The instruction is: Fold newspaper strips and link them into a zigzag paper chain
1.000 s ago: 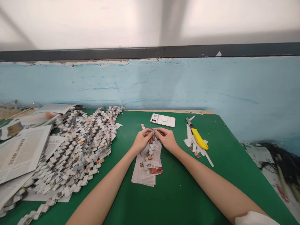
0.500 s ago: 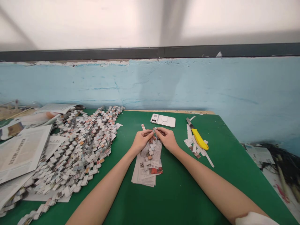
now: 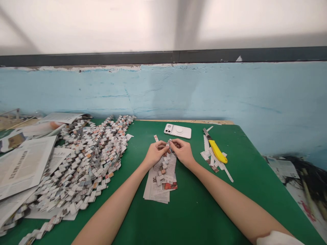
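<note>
your green tabletop (image 3: pixel 196 214) sits before a pale blue wall (image 3: pixel 230 92). your left hand (image 3: pixel 154 153) and right hand (image 3: pixel 183 151), fingertips drawn together, pinch the far end of the folded-paper chain (image 3: pixel 163 167), its near links over newspaper sheets (image 3: pixel 155 195); a paper-link heap (image 3: pixel 87 163) spreads left.

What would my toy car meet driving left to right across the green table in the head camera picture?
Heap of folded paper chains → left hand → right hand → yellow-handled knife.

Fingers (image 3: pixel 174 147) on a folded-paper chain (image 3: pixel 163 167) over newspaper pieces (image 3: pixel 157 196)
</note>
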Motion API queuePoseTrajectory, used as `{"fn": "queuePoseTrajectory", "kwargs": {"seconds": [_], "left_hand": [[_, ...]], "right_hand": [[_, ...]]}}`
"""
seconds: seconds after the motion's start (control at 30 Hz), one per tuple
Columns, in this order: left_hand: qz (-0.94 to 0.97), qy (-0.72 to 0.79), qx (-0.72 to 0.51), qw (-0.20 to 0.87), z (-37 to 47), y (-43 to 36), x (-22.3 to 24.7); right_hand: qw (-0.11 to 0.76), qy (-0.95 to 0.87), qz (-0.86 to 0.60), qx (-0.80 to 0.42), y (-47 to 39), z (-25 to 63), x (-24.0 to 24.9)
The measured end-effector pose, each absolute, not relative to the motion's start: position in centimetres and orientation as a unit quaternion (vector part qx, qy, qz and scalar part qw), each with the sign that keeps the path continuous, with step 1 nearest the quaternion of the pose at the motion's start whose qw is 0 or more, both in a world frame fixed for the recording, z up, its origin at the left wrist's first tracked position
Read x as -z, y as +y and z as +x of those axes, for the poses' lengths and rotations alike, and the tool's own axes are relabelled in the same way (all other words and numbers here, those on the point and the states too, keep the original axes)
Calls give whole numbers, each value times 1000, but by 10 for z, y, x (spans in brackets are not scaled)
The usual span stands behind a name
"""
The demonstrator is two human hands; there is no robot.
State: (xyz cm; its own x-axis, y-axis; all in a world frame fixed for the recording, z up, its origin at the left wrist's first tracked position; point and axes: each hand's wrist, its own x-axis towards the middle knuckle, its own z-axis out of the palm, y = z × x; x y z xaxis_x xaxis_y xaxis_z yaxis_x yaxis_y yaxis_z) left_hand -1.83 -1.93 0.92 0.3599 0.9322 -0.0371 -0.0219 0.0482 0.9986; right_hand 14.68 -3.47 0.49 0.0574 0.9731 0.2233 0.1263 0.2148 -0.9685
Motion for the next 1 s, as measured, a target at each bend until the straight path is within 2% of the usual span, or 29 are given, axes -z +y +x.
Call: {"fn": "queuePoseTrajectory", "kwargs": {"seconds": [0.67,1.0], "left_hand": [[545,400,-413,610,-17,-21,-14],[511,402,-436,622,-18,-20,-12]], "right_hand": [[535,-649,-459,-288,-42,149,-15],[517,-631,-461,-350,-39,149,-11]]}}
